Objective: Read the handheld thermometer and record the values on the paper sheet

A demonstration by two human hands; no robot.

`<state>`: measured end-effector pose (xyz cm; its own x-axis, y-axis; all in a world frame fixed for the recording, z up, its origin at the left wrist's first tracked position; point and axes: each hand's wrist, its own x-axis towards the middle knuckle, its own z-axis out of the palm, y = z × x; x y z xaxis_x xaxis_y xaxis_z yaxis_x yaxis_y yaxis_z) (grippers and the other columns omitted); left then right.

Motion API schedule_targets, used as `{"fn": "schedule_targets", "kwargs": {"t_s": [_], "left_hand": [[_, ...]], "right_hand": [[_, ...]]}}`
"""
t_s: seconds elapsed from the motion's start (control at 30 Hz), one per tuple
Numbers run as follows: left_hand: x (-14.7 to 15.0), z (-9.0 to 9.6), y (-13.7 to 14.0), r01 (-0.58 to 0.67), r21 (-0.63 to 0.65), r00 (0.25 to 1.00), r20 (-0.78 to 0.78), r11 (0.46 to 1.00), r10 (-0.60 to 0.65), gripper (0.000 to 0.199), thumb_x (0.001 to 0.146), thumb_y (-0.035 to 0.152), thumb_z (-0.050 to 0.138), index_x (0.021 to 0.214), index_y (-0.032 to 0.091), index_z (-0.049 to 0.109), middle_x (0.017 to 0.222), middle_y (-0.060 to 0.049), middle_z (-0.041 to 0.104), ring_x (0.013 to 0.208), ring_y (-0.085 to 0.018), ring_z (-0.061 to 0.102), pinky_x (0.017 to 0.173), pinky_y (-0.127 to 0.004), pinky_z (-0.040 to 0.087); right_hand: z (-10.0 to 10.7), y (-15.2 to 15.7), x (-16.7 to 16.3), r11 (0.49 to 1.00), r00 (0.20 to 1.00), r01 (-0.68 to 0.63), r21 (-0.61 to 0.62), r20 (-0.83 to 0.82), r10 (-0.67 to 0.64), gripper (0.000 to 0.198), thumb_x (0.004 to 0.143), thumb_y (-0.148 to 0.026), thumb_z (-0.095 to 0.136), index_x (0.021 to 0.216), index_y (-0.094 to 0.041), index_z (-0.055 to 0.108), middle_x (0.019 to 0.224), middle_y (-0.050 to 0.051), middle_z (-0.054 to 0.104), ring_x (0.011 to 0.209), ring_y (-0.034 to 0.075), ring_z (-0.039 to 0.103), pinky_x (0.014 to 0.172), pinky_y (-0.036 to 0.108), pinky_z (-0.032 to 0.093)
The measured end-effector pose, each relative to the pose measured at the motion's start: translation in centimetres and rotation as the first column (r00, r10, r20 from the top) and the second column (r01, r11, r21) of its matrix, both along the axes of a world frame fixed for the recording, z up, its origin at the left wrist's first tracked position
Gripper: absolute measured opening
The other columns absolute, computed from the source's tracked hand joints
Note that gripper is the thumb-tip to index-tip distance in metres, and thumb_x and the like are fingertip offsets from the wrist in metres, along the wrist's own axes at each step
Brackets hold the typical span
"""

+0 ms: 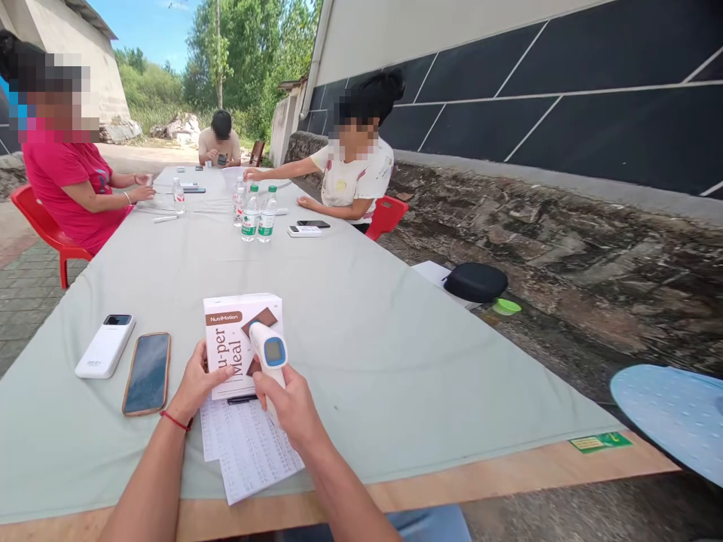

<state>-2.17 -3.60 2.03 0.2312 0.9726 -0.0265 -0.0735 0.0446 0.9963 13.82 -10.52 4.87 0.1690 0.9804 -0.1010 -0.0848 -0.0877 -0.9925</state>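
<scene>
My left hand (197, 382) grips the lower left edge of a white and brown box (222, 348) printed "NutriMotion", its thumb across the front. In my right hand (291, 403) is a white infrared thermometer (261, 336) with a blue-framed screen, my fingers wrapped round its handle. The thermometer's head is in front of the box's right side; whether they touch I cannot tell. Below the box, printed paper sheets (254, 457) lie on the table, with a black pen (242, 399) across their top, partly hidden.
Left of my hands lie a phone (147, 374) and a white power bank (106, 346) on the cloth-covered table (395, 361). Several water bottles (249, 214) stand farther back. Three people sit around the far part. A blue stool (672, 414) is at the right.
</scene>
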Motion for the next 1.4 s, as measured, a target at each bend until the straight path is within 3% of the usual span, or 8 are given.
{"fn": "schedule_targets", "kwargs": {"t_s": [0.23, 0.4, 0.6, 0.73, 0.93, 1.1, 1.23, 1.4], "left_hand": [[-0.1, 0.0, 0.0, -0.004, 0.007, 1.0, -0.009, 1.0, 0.004, 0.07, 0.06, 0.04, 0.083, 0.117, 0.017, 0.051, 0.119, -0.013, 0.065, 0.112, -0.031, 0.061, 0.091, -0.041, 0.05], [-0.1, 0.1, 0.0, -0.023, -0.003, 0.999, -0.034, 1.0, 0.023, 0.071, 0.059, 0.042, 0.083, 0.118, 0.016, 0.051, 0.12, -0.013, 0.064, 0.113, -0.031, 0.06, 0.091, -0.041, 0.05], [-0.1, 0.5, 0.1, -0.036, -0.002, 0.997, -0.062, 0.999, 0.036, 0.072, 0.058, 0.043, 0.084, 0.117, 0.016, 0.053, 0.119, -0.013, 0.066, 0.111, -0.032, 0.061, 0.09, -0.042, 0.051], [-0.1, 0.8, 0.2, -0.04, -0.018, 0.997, -0.068, 0.999, 0.038, 0.073, 0.056, 0.045, 0.085, 0.115, 0.016, 0.053, 0.119, -0.013, 0.066, 0.11, -0.032, 0.062, 0.088, -0.041, 0.051], [-0.1, 0.8, 0.3, -0.033, -0.013, 0.997, -0.065, 0.999, 0.032, 0.076, 0.057, 0.044, 0.085, 0.118, 0.015, 0.052, 0.12, -0.015, 0.066, 0.112, -0.033, 0.061, 0.091, -0.043, 0.05], [-0.6, 1.4, 0.3, -0.002, 0.032, 0.987, -0.163, 0.999, 0.007, 0.072, 0.057, 0.043, 0.084, 0.118, 0.017, 0.055, 0.116, -0.013, 0.068, 0.108, -0.033, 0.062, 0.091, -0.045, 0.05], [-1.1, 1.9, 0.2, 0.059, 0.092, 0.943, -0.331, 0.994, -0.026, 0.063, 0.061, 0.042, 0.082, 0.116, 0.018, 0.059, 0.111, -0.011, 0.069, 0.101, -0.03, 0.064, 0.088, -0.045, 0.05], [-1.1, 1.5, 0.1, 0.034, 0.112, 0.942, -0.334, 0.993, 0.006, 0.065, 0.059, 0.04, 0.083, 0.115, 0.018, 0.059, 0.108, -0.01, 0.069, 0.099, -0.029, 0.063, 0.084, -0.04, 0.05]], "right_hand": [[0.8, -0.4, -0.3, 1.0, 1.0, 0.014, -0.017, 0.028, -0.014, 0.023, 0.076, -0.042, 0.058, 0.079, -0.019, 0.056, 0.05, -0.006, 0.047, 0.052, 0.013, 0.043, 0.053, 0.026, 0.037], [2.7, -2.4, 0.6, 0.996, 0.998, 0.06, 0.073, -0.041, -0.057, 0.029, 0.077, -0.048, 0.059, 0.074, -0.02, 0.054, 0.058, -0.004, 0.048, 0.057, 0.014, 0.044, 0.055, 0.026, 0.038], [5.7, -4.9, 1.8, 0.972, 0.984, 0.17, 0.161, -0.076, -0.159, 0.035, 0.078, -0.048, 0.062, 0.096, -0.019, 0.065, 0.062, -0.003, 0.05, 0.062, 0.015, 0.045, 0.061, 0.028, 0.042], [6.8, -5.8, 2.2, 0.964, 0.983, 0.181, 0.193, -0.059, -0.173, 0.032, 0.078, -0.047, 0.063, 0.094, -0.019, 0.067, 0.061, -0.002, 0.049, 0.059, 0.015, 0.044, 0.059, 0.027, 0.041], [7.2, -6.4, 2.5, 0.969, 0.985, 0.169, 0.182, -0.005, -0.171, 0.035, 0.079, -0.048, 0.06, 0.097, -0.019, 0.067, 0.062, -0.001, 0.05, 0.06, 0.016, 0.045, 0.057, 0.027, 0.04], [5.9, -5.6, 3.6, 0.97, 0.977, 0.173, 0.173, 0.095, -0.191, 0.036, 0.076, -0.05, 0.061, 0.092, -0.018, 0.066, 0.06, -0.001, 0.052, 0.058, 0.016, 0.046, 0.054, 0.027, 0.039], [2.7, -3.9, 6.5, 0.959, 0.869, 0.265, 0.097, 0.407, -0.281, 0.025, 0.074, -0.045, 0.058, 0.084, -0.022, 0.063, 0.064, -0.001, 0.058, 0.058, 0.017, 0.049, 0.054, 0.027, 0.038], [-2.6, -2.0, 10.9, 0.956, 0.505, 0.285, -0.065, 0.859, -0.092, 0.018, 0.079, -0.032, 0.05, 0.093, -0.025, 0.06, 0.072, 0.0, 0.061, 0.062, 0.018, 0.052, 0.057, 0.028, 0.032]]}}
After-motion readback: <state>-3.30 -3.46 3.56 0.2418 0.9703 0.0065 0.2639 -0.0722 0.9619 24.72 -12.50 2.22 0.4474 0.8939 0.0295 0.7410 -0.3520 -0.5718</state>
